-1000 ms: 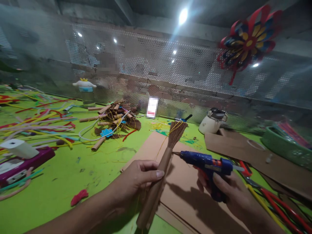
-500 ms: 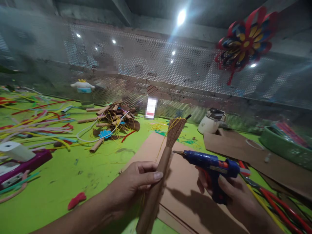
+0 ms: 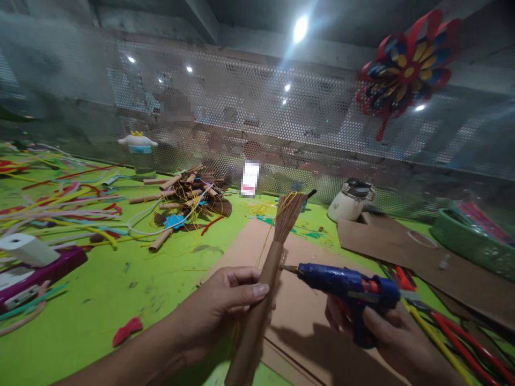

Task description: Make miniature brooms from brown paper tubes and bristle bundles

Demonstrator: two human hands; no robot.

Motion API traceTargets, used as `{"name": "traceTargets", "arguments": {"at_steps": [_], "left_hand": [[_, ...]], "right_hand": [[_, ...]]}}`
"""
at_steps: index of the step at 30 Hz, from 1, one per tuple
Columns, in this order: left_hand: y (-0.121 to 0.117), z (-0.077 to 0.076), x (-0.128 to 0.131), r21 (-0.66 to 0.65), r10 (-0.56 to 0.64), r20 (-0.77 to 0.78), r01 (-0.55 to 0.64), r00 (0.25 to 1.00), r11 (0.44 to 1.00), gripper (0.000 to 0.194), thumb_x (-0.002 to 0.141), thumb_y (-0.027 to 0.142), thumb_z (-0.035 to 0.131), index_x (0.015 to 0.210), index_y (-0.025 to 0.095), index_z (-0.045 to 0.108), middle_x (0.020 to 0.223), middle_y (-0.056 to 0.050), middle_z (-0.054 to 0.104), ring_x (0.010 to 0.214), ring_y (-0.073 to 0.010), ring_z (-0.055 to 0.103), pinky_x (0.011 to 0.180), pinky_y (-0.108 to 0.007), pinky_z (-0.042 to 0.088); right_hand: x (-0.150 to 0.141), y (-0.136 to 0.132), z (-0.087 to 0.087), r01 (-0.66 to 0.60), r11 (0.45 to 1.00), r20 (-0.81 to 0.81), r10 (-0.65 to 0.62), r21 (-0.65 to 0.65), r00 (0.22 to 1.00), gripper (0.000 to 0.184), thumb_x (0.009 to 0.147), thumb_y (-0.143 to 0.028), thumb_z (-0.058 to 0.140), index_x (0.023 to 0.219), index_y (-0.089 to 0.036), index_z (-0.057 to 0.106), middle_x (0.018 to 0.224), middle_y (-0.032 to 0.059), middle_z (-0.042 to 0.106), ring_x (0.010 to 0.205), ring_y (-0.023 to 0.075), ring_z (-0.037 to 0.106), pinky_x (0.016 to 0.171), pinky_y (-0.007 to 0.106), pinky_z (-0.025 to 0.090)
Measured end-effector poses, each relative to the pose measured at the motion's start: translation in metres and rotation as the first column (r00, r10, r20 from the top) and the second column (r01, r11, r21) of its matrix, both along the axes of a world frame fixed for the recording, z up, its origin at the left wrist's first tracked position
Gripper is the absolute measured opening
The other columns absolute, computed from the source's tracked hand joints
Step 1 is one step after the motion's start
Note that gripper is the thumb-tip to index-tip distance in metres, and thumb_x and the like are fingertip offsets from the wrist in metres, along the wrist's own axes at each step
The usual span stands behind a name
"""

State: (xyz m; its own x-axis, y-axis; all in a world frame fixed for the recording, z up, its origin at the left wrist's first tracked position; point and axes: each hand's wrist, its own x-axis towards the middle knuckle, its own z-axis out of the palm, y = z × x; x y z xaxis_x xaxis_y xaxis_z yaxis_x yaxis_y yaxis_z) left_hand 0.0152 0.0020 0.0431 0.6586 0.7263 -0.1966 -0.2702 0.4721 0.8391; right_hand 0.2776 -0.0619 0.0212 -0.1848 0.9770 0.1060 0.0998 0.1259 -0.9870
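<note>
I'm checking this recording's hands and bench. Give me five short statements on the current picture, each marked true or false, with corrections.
1. The right hand holds a blue glue gun. True.
2. The left hand holds a pair of scissors. False: it holds a brown roll with a fringed end.
3. The glue gun's nozzle points toward the roll. True.
4. The flower-shaped decoration lies flat on the green table. False: the flower-shaped decoration is raised above the table, at the picture's upper right.
5. The fringed end points toward the person. False: it points away.
</note>
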Motion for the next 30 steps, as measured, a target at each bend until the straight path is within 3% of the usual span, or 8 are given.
{"name": "traceTargets", "arguments": {"at_steps": [7, 15, 19, 24, 30], "left_hand": [[0.000, -0.001, 0.001, -0.036, -0.025, 0.002, 0.025, 1.000, 0.999, 0.020, 0.071, 0.020, 0.069, 0.086, 0.007, 0.067, 0.077, -0.010, 0.064, 0.068, -0.0152, 0.060, 0.070, -0.027, 0.047], [0.000, 0.000, 0.001, -0.051, 0.029, -0.021, -0.030, 0.999, 0.998, 0.024, 0.070, 0.020, 0.070, 0.091, 0.008, 0.067, 0.077, -0.008, 0.062, 0.066, -0.0133, 0.058, 0.068, -0.025, 0.045], [0.001, 0.003, -0.001, -0.035, 0.043, -0.018, -0.044, 0.999, 0.998, 0.025, 0.070, 0.020, 0.070, 0.091, 0.007, 0.067, 0.078, -0.008, 0.062, 0.066, -0.0128, 0.058, 0.067, -0.024, 0.045], [0.002, 0.002, 0.000, -0.037, 0.054, -0.028, -0.055, 0.998, 0.998, 0.023, 0.070, 0.020, 0.071, 0.089, 0.008, 0.068, 0.078, -0.007, 0.061, 0.067, -0.0108, 0.056, 0.067, -0.021, 0.043], [0.003, -0.002, 0.002, -0.026, 0.073, -0.047, -0.075, 0.996, 0.997, 0.024, 0.069, 0.023, 0.073, 0.088, 0.009, 0.068, 0.081, -0.007, 0.062, 0.067, -0.0100, 0.053, 0.065, -0.021, 0.041]], "right_hand": [[-0.008, 0.005, 0.002, 0.082, 0.995, -0.116, -0.076, 0.049, 0.990, 0.036, 0.079, -0.050, 0.055, 0.082, -0.014, 0.061, 0.071, 0.0073, 0.058, 0.060, 0.0156, 0.048, 0.053, 0.028, 0.036], [0.000, -0.003, -0.006, -0.026, 0.996, -0.014, 0.025, -0.091, 1.000, 0.045, 0.075, -0.058, 0.056, 0.074, -0.013, 0.060, 0.068, 0.0086, 0.057, 0.062, 0.0166, 0.048, 0.055, 0.028, 0.035], [0.000, -0.005, -0.008, 0.004, 0.996, 0.020, -0.002, -0.091, 1.000, 0.044, 0.074, -0.058, 0.057, 0.073, -0.014, 0.058, 0.067, 0.0081, 0.057, 0.062, 0.0170, 0.048, 0.054, 0.028, 0.035], [-0.004, -0.002, -0.001, 0.094, 0.996, 0.010, -0.094, 0.004, 0.996, 0.041, 0.078, -0.053, 0.055, 0.074, -0.013, 0.061, 0.068, 0.0076, 0.057, 0.056, 0.0138, 0.046, 0.049, 0.026, 0.035], [-0.004, -0.009, 0.002, 0.142, 0.990, 0.096, -0.139, -0.027, 0.986, 0.040, 0.075, -0.053, 0.060, 0.079, -0.013, 0.063, 0.066, 0.0074, 0.059, 0.061, 0.0183, 0.054, 0.055, 0.031, 0.046]]}}
